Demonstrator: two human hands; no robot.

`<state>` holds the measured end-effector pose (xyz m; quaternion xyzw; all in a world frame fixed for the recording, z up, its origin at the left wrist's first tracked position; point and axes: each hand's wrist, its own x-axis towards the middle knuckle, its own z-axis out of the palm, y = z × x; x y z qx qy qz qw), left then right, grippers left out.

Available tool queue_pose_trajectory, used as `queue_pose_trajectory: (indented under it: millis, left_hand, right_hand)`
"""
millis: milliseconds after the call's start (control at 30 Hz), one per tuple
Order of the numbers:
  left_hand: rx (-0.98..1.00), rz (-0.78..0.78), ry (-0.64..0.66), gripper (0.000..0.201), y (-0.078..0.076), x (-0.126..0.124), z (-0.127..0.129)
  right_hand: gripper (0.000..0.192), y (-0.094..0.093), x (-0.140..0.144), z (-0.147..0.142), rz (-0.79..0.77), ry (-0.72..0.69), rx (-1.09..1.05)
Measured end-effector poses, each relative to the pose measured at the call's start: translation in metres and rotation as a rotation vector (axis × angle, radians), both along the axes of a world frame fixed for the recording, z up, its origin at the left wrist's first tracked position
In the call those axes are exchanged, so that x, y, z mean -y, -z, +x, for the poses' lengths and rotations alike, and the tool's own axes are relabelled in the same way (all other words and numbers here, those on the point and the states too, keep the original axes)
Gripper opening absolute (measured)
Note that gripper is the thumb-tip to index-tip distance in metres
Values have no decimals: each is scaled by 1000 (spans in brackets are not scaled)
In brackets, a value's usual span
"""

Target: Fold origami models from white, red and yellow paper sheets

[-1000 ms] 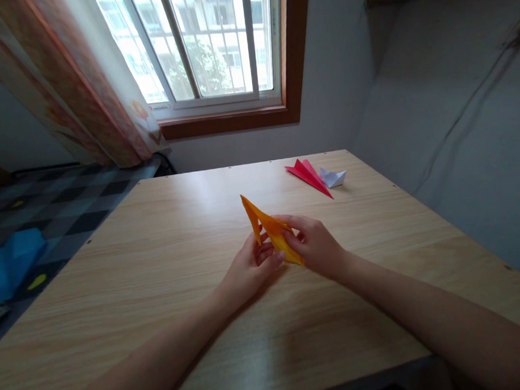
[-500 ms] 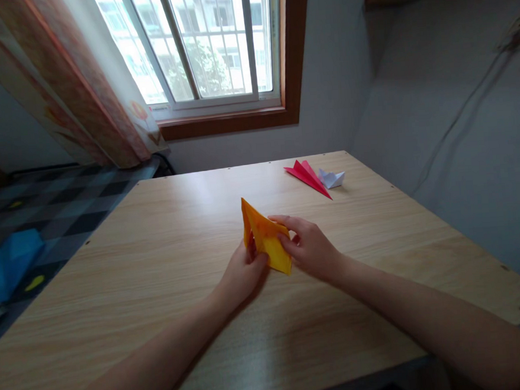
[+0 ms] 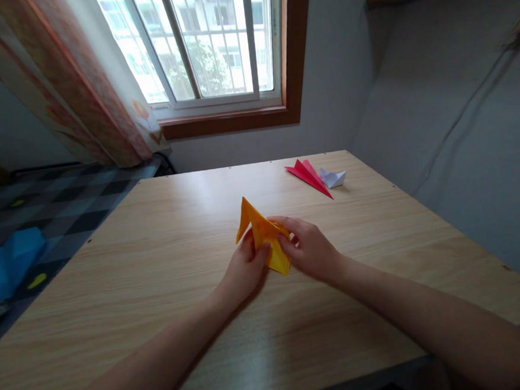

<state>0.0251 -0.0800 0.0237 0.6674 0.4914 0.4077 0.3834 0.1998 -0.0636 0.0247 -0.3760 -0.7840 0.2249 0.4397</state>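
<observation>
A folded sheet of yellow-orange paper [image 3: 261,227] is held above the middle of the table, its pointed tip upward and a flap standing out at its left. My left hand [image 3: 248,265] grips it from the lower left, thumb on the near face and fingers partly hidden inside the fold. On the right side, my right hand [image 3: 310,243] pinches the paper's edge between thumb and fingers.
On the pale wooden table [image 3: 158,273], a red paper plane [image 3: 309,178] lies at the back right, touching or close to a white paper boat [image 3: 332,178]. Blue folded paper [image 3: 13,263] rests on a checkered bed [image 3: 71,199] at the left. A window [image 3: 214,49] is behind.
The left flap of the yellow paper has swung outward, opening the fold wider. My left thumb has shifted slightly up and right over the paper; my right hand stays nearly still.
</observation>
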Motion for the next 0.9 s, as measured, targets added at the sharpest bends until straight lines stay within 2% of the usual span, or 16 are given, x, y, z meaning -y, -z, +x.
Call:
queue_pose_trajectory:
  millis: [333, 567, 900]
  left_hand:
    - [17, 12, -46, 24, 5, -2, -4]
    - [-13, -12, -27, 29, 3, -1, -3]
    - [112, -41, 18, 43, 3, -4, -1]
  right_hand:
    - [39, -1, 1, 0, 18, 11, 11]
    - [37, -2, -2, 2, -24, 43, -55]
    - [35, 2, -11, 6, -111, 65, -145]
